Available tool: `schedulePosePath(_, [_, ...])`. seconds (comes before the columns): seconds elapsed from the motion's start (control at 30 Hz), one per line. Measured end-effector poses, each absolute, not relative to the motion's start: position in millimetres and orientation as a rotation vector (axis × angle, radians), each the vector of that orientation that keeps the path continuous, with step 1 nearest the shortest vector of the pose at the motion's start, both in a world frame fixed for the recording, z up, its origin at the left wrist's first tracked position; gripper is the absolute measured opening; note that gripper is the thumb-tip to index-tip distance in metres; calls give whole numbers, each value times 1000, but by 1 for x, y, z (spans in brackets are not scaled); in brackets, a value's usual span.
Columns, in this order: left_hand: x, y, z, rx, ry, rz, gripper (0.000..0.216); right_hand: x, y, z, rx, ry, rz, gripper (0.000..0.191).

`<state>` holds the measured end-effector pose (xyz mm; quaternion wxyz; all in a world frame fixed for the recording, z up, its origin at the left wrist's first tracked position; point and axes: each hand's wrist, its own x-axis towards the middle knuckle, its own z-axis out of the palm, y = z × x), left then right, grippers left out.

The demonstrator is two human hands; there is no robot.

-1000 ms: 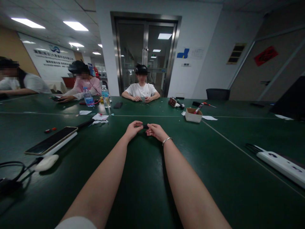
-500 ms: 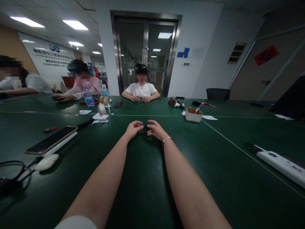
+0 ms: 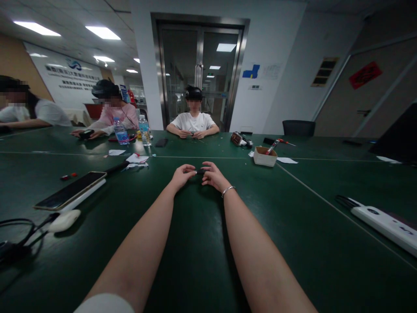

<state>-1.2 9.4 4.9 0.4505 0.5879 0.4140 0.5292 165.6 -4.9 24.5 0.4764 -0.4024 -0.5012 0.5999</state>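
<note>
Currently, in the head view, the left hand (image 3: 181, 177) is gripping the near-left end of a small dark object (image 3: 200, 171) between thumb and fingers. The right hand (image 3: 215, 178) is curving its fingers around the other end; the view is not showing whether they are pressing on it or standing slightly open. The object is lying between both hands, over the middle of the desk (image 3: 192, 243); contact with the surface is not showing. For good control, the left fingers should be bearing the piece steadily while the right ones are making fine adjustments. Pressure should be staying light, as so slight a part may be slipping.
</note>
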Motion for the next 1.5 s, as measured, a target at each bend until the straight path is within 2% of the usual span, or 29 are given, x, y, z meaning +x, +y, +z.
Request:
schedulePosePath(0.07, [-1, 9, 5, 1450, 1027, 1303, 30, 166, -5, 24, -969, -1195, 1486, 34])
schedulePosePath(0.17, [-2, 10, 5, 1449, 1028, 1297, 30, 166, -4, 23, -1014, -1213, 1494, 22])
schedulePosePath(0.33, [-2, 11, 4, 1438, 1027, 1311, 30, 166, -4, 23, -956, -1191, 1468, 46])
schedulePosePath(0.47, [-2, 10, 5, 1447, 1043, 1304, 28, 166, -5, 24, -1002, -1180, 1487, 30])
schedulePosePath(0.6, [-2, 9, 6, 1443, 1049, 1305, 28, 166, -5, 24, -956, -1153, 1489, 41])
schedulePosePath(0.73, [-2, 9, 6, 1438, 1051, 1300, 27, 166, -5, 24, -1004, -1176, 1496, 27])
schedulePosePath(0.83, [-2, 9, 6, 1433, 1049, 1295, 26, 166, -5, 24, -974, -1171, 1485, 34])
schedulePosePath(0.97, [-1, 8, 8, 1432, 1036, 1295, 25, 166, -5, 24, -996, -1172, 1515, 22])
schedulePosePath(1.1, [-1, 7, 8, 1435, 1028, 1298, 25, 166, -4, 23, -966, -1163, 1507, 30])
schedulePosePath(1.23, [-1, 7, 8, 1443, 1011, 1291, 25, 166, -4, 22, -986, -1175, 1516, 21])
schedulePosePath(1.33, [-1, 6, 9, 1434, 1006, 1288, 22, 166, -4, 22, -958, -1163, 1517, 29])
schedulePosePath(1.5, [0, 7, 9, 1402, 1017, 1297, 19, 166, -3, 22, -972, -1196, 1528, 22])
